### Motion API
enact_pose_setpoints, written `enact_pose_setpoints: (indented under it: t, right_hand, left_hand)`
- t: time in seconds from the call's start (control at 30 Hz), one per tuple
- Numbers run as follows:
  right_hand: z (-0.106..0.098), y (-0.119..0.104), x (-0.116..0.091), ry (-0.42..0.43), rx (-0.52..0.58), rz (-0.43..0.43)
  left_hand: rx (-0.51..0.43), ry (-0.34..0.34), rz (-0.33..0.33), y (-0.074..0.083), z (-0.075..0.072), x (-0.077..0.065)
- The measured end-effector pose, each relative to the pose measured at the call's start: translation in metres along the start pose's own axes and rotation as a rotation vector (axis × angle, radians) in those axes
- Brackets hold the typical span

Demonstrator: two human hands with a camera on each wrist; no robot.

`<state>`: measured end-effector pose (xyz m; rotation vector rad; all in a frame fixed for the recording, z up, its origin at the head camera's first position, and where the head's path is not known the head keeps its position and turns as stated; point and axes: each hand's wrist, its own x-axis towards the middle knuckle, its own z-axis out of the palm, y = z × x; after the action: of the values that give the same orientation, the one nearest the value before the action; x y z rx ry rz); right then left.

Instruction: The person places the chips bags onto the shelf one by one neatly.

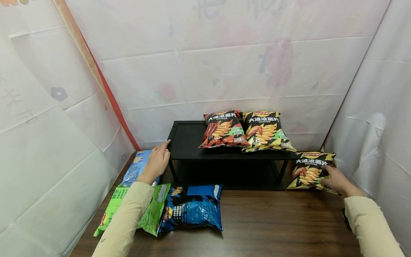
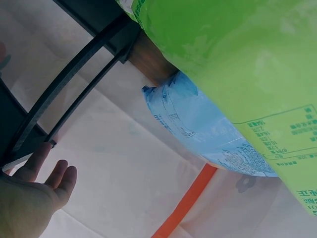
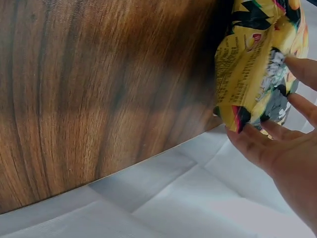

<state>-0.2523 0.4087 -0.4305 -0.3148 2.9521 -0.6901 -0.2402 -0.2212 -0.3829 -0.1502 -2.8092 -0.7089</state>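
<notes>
My left hand [image 1: 156, 160] touches the left edge of a low black rack [image 1: 189, 150] with an extended finger. The left wrist view shows that hand [image 2: 42, 191] by the rack's dark frame [image 2: 64, 84], its fingers apart. At the right end of the rack, my right hand [image 1: 337, 180] touches the right side of a yellow-and-black chip bag [image 1: 308, 175] standing on the table. In the right wrist view, spread fingers [image 3: 302, 104] rest against the bag [image 3: 247, 74]. A red-and-black chip bag [image 1: 223, 130] and another yellow-and-black one [image 1: 264, 130] lean side by side on top of the rack.
On the brown wooden table [image 1: 273, 221], a dark blue chip bag [image 1: 192, 210] lies in front of the rack. Left of it are a green bag [image 1: 154, 214], partly behind my left sleeve, and a light blue bag [image 1: 136, 167]. White curtains [image 1: 205, 78] enclose the table.
</notes>
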Motion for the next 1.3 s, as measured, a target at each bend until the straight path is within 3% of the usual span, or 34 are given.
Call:
enact_pose_setpoints:
  t: [0.33,0.67,0.97,1.3]
  right_hand:
    - [0.013,-0.014,0.004,0.049,-0.105,-0.045]
    - [0.03,-0.025,0.005,0.032,-0.157,-0.068]
    - [0.045,-0.023,0.004,-0.03,-0.183,0.003]
    - [0.065,-0.022,0.004,0.096,-0.234,0.014]
  left_hand:
    - [0.008,0.015,0.01,0.001,0.0,0.0]
    - [0.008,0.007,0.004,0.001,0.0,0.0]
    - [0.015,0.002,0.0,0.002,-0.001,-0.001]
    - [0.008,0.003,0.002,0.001,0.0,0.0]
